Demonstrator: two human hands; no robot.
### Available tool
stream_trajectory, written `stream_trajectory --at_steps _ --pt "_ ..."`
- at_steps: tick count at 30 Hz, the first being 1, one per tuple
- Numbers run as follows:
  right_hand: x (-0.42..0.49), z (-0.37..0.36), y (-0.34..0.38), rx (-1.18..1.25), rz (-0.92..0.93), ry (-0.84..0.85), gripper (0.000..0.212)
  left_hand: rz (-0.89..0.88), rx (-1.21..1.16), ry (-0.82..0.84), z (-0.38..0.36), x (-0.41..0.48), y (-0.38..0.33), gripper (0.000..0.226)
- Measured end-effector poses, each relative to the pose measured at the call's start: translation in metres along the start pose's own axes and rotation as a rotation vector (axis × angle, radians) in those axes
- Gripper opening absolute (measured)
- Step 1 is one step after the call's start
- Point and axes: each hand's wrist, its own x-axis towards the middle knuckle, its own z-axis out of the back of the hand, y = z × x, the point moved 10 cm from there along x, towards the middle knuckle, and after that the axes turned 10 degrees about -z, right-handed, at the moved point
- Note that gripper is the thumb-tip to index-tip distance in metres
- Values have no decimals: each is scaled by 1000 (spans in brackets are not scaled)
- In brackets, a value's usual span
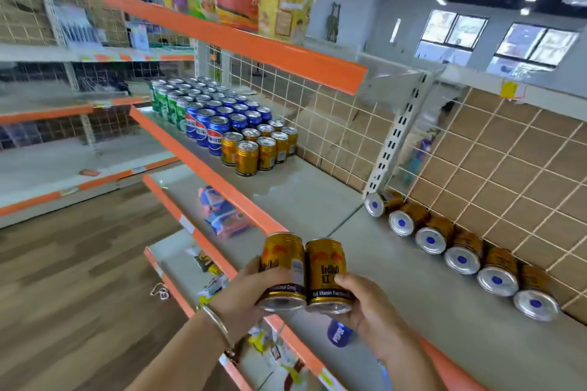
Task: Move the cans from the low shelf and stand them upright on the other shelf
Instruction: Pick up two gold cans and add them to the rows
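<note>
Fingers curled round two gold cans, one per hand: left hand [244, 290] gripping left can [283, 270], right hand [365, 305] gripping right can [327, 274]. Cans touching, held above grey shelf [317, 200]. Beyond, upright gold cans [257, 149]; lying cans [460, 251] along back grid.

Blue cans [219, 124] and green cans [165, 101] stand in rows at the far end of the middle tier. Colourful boxes [235, 0] line the top tier. A blue-and-pink packet [222, 213] lies on a lower tier. Wood-pattern floor [79, 263] runs along the aisle, and windows [495, 41] sit in the far wall.
</note>
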Motion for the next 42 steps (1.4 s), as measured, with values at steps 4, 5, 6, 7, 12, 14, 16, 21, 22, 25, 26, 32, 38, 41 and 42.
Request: stream_trajectory --at_steps 4,5,6,7,12,14,16,21,22,25,26,32,38,41,42 --pt "13 -29 6 -25 -1 4 63 13 -48 22 22 10 -9 64" --pt "18 -34 7 -25 -3 5 65 14 -62 16 26 14 -10 62" --pt "25 -38 10 -24 -4 -1 63 11 -74 21 30 20 -12 62" --pt "30 -39 14 -26 2 -12 57 3 -78 27 32 26 -14 65" --pt "63 -39 44 -72 42 -86 10 -38 -47 -21 46 69 -24 64" --pt "88 -35 55 -71 40 -125 8 -65 53 -41 55 98 -31 69" --pt "115 -35 69 -84 58 -156 6 -124 202 -49 62 127 -43 70" --pt "184 -36 105 -196 110 -213 35 -302 440 -105 73 189 -76 72" --pt "197 -34 110 -207 122 -225 43 -322 470 -117 75 200 -80 79" --pt "234 -28 121 -223 155 -256 66 -377 480 -183 84 227 -86 71" --pt "243 -28 124 -215 162 -259 70 -391 476 -190 85 234 -87 70" --pt "281 -25 137 -174 256 -329 55 -395 629 -183 99 274 -81 84" --pt "307 -19 163 -414 359 -520 65 -397 746 -62 108 298 -82 96" --pt "319 -13 180 -451 379 -582 56 -392 808 -29 113 304 -81 87" --pt "323 -12 186 -461 382 -592 54 -394 841 -14 113 306 -81 84"
